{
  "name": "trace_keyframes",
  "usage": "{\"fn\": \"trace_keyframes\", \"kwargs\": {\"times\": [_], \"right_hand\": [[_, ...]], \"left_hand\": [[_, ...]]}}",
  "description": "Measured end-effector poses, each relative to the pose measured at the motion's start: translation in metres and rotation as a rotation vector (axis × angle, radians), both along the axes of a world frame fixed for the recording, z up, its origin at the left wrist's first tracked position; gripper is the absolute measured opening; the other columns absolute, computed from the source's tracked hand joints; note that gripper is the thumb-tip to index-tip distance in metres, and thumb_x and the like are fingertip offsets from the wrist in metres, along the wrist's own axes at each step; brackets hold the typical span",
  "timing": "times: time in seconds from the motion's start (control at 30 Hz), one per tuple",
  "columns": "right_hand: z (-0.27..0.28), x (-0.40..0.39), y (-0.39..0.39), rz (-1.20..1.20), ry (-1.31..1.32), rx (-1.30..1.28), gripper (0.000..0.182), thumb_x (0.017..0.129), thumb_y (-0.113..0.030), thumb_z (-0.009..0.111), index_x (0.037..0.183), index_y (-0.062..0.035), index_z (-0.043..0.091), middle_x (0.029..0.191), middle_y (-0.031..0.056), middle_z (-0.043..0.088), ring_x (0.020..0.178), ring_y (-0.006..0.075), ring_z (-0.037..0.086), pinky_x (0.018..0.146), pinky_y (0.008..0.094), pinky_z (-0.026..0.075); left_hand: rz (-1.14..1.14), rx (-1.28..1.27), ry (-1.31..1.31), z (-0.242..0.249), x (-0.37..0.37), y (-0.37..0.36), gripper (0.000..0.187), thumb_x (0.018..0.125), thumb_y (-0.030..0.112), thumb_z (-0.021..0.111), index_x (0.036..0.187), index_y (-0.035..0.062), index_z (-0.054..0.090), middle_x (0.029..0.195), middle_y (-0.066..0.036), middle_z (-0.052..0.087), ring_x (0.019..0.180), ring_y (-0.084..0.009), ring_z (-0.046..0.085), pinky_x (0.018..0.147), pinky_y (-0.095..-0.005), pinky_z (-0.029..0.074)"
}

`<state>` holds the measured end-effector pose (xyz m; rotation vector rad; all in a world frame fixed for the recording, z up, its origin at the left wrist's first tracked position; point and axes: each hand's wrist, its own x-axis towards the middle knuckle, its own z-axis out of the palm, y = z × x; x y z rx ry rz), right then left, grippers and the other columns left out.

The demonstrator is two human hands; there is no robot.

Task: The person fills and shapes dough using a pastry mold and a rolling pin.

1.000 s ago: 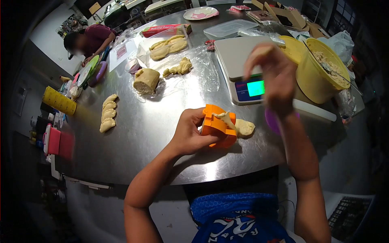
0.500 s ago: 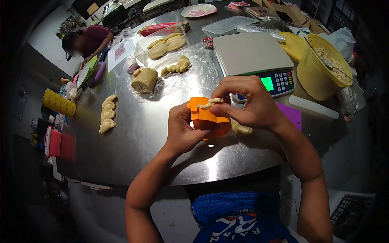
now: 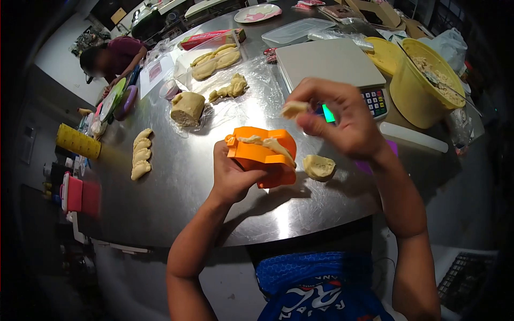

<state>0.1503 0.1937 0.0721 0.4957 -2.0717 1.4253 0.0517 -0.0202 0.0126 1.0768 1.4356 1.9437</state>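
Fingers of the left hand (image 3: 230, 179) are wrapped round the left end of an orange mould (image 3: 254, 152), thumb laid along its near side; the others go behind it, so I cannot tell how tightly they press. That mould is held up over the worktop (image 3: 187, 206), close to its near edge, with a strip of dough (image 3: 274, 144) lying along the seam on top. Over to the right, the right hand (image 3: 342, 120) hangs in front of the scale (image 3: 327, 61), thumb and forefinger nearly closed on a small scrap of dough (image 3: 294, 109), the rest loosely curled. From where I stand, the mould looks like light, stiff plastic, perhaps a little slick where dough has greased it; the plain outer wall at the hinge end, where the left hand has it, seems the sound place to hold, clear of the seam. Its dough strip should be soft and easily torn, best taken with a gentle pinch at a loose end. On the worktop, just right of the mould and apart from it, sits a lump of dough (image 3: 319, 168), likely soft enough to dent if gripped hard.
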Motion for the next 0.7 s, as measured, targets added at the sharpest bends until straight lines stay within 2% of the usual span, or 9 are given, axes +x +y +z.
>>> {"fn": "trace_keyframes", "kwargs": {"times": [0.1,0.23,0.33,0.47,0.53,0.57,0.63,0.7], "right_hand": [[-0.009,-0.005,-0.009,0.038,0.062,0.122,0.026,0.078,-0.023,0.079,0.088,-0.0012,0.067,0.082,0.0094,0.065,0.074,0.0197,0.060,0.068,0.0310,0.048],[-0.013,-0.007,-0.012,0.026,0.113,0.176,0.024,0.075,-0.019,0.079,0.088,-0.0026,0.069,0.084,0.0114,0.067,0.080,0.0238,0.065,0.072,0.0322,0.050],[-0.012,-0.006,-0.009,0.047,0.012,0.175,0.023,0.072,-0.012,0.081,0.089,-0.0018,0.072,0.093,0.0129,0.068,0.086,0.0221,0.067,0.077,0.0299,0.052],[-0.014,-0.008,-0.003,0.079,-0.020,0.170,0.020,0.071,-0.010,0.082,0.087,-0.0017,0.072,0.093,0.0122,0.069,0.086,0.0218,0.067,0.077,0.0300,0.053],[-0.018,-0.011,-0.001,0.070,0.019,0.233,0.020,0.070,-0.005,0.079,0.088,-0.0011,0.070,0.094,0.0123,0.069,0.087,0.0235,0.067,0.076,0.0313,0.053],[-0.018,-0.010,-0.003,0.067,0.018,0.229,0.020,0.070,-0.005,0.079,0.088,-0.0011,0.070,0.094,0.0123,0.069,0.087,0.0235,0.067,0.076,0.0313,0.053],[-0.016,-0.007,-0.012,0.002,0.154,0.282,0.021,0.070,0.001,0.076,0.089,-0.0009,0.068,0.094,0.0126,0.068,0.087,0.0262,0.067,0.077,0.0326,0.053],[-0.015,-0.004,-0.019,-0.055,0.179,0.328,0.021,0.069,0.003,0.074,0.089,-0.0009,0.066,0.093,0.0129,0.067,0.087,0.0278,0.066,0.077,0.0332,0.052]], "left_hand": [[0.004,-0.021,0.056,0.005,0.001,0.002,0.044,0.072,0.002,0.080,0.111,-0.0049,0.060,0.104,-0.014,0.068,0.096,-0.0219,0.068,0.089,-0.0351,0.055],[0.061,-0.041,0.132,0.011,0.005,0.005,0.045,0.074,0.007,0.082,0.112,-0.0044,0.061,0.103,-0.014,0.069,0.094,-0.0200,0.069,0.088,-0.0334,0.056],[0.087,-0.015,0.177,0.014,0.008,0.006,0.043,0.074,0.008,0.082,0.110,-0.0044,0.063,0.101,-0.012,0.070,0.093,-0.0191,0.069,0.087,-0.0326,0.056],[0.051,-0.066,0.313,0.013,0.002,0.004,0.042,0.075,0.009,0.081,0.110,-0.0047,0.063,0.102,-0.012,0.070,0.092,-0.0178,0.069,0.086,-0.0316,0.056],[-0.058,-0.102,0.378,0.010,-0.001,0.000,0.052,0.076,0.008,0.077,0.119,-0.0070,0.052,0.111,-0.018,0.064,0.102,-0.0245,0.067,0.091,-0.0377,0.055],[-0.061,-0.105,0.377,0.012,0.001,0.000,0.052,0.076,0.008,0.077,0.119,-0.0070,0.052,0.111,-0.018,0.064,0.102,-0.0245,0.067,0.091,-0.0377,0.055],[0.056,-0.051,0.114,0.017,0.008,0.003,0.039,0.071,-0.001,0.073,0.108,-0.0065,0.062,0.100,-0.013,0.069,0.091,-0.0187,0.068,0.085,-0.0314,0.055],[0.038,-0.024,0.066,0.015,0.007,0.002,0.040,0.070,-0.003,0.071,0.108,-0.0067,0.061,0.100,-0.013,0.068,0.092,-0.0190,0.068,0.085,-0.0322,0.055]]}}
